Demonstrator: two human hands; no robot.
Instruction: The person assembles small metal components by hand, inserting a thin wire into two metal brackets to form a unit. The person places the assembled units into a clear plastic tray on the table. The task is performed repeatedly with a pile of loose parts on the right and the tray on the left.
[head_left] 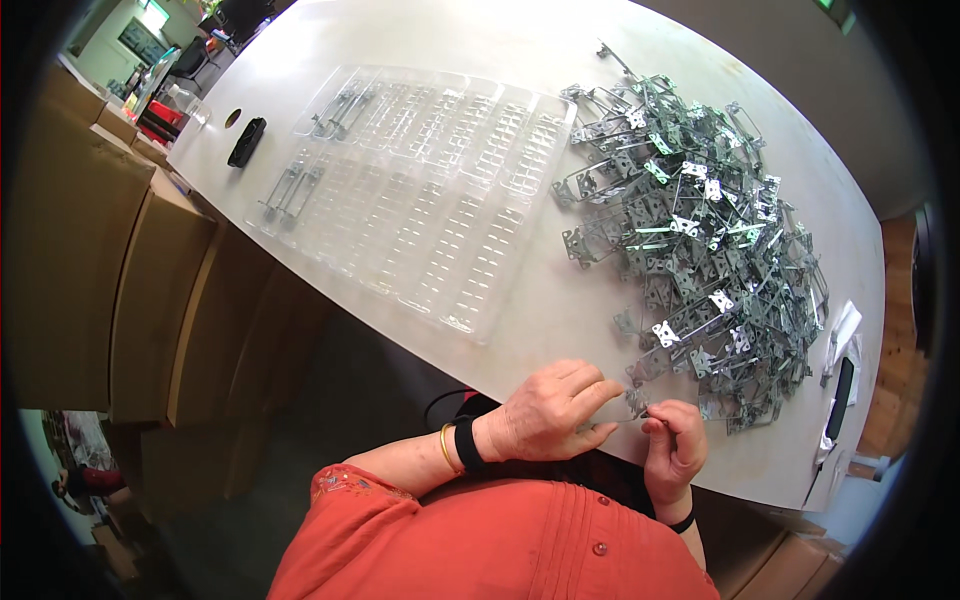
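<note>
My left hand and my right hand meet at the near edge of the white table, both pinching one thin metal bracket between the fingertips. Just beyond them spreads a big pile of the same grey metal brackets. A clear plastic tray with rows of slots lies to the left on the table; a few brackets sit in its far-left slots, and more brackets lie at its left end.
Cardboard boxes stand along the table's left side. A small black object lies near a hole in the table top. A dark flat device with white wrapping rests at the right edge. Another person is at the lower left.
</note>
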